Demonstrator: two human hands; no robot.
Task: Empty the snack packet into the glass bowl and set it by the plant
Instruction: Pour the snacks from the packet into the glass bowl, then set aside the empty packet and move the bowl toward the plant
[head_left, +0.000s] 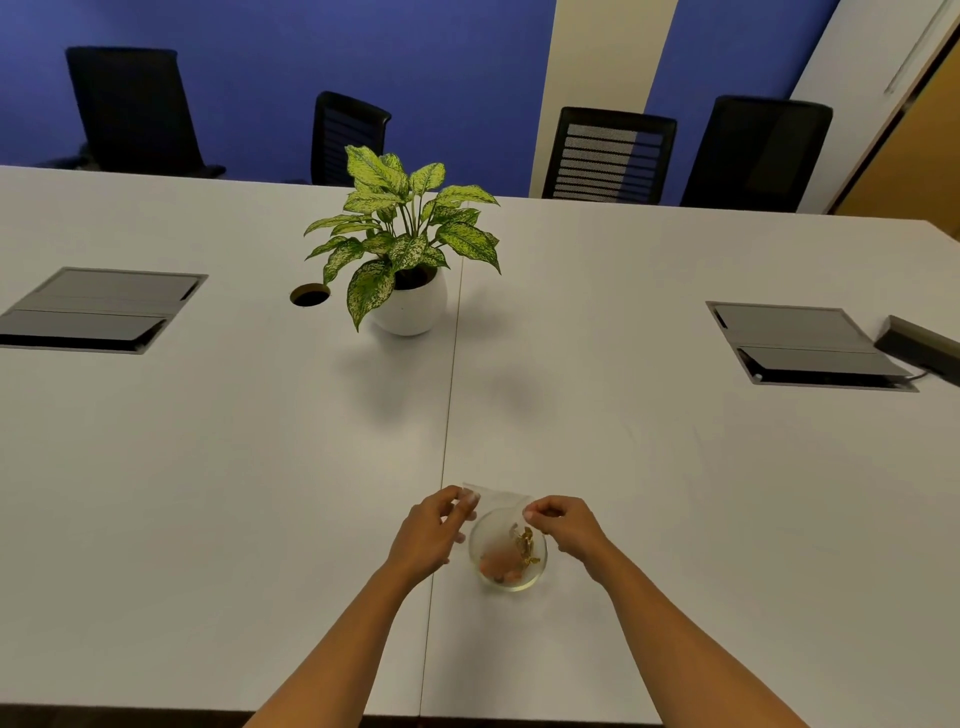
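A clear snack packet (497, 500) is held upturned over a small glass bowl (535, 574) near the table's front edge. My left hand (434, 530) pinches the packet's left corner and my right hand (563, 522) pinches its right corner. Yellow and brownish snack pieces (524, 545) lie in the bowl or are falling into it; motion blur hides which. The plant (402, 228), with speckled green leaves in a round white pot (415, 312), stands far back, a little left of the bowl.
The white table (675, 493) has a seam down its middle, a round cable hole (310, 294) left of the pot, and grey flap boxes at left (98, 312) and right (800, 345). A dark device (922, 348) lies at the right edge. Black chairs stand behind.
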